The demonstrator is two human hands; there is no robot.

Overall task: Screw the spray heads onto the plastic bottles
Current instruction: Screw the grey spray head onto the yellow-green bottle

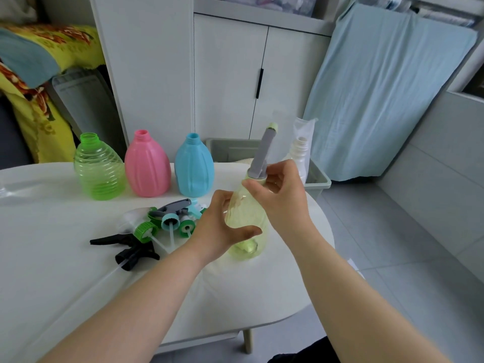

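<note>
A pale yellow bottle [246, 218] stands tilted on the white table [65, 258], and my left hand [222, 226] grips its body. A grey spray head [263, 150] with a pale green nozzle tip sits on its neck. My right hand [281, 195] pinches the collar at the base of that head. Three capless bottles stand in a row behind: green [100, 169], pink [147, 165], blue [193, 166]. A white bottle [300, 153] is partly hidden behind my right hand. A pile of loose spray heads [167, 218] lies left of my left hand, beside a black one [131, 247].
A grey bin [318, 179] stands against the table's far right edge, behind the white bottle. White cupboards [235, 74] and a light blue cloth [379, 87] fill the background. A yellow patterned blanket [39, 74] hangs at the left.
</note>
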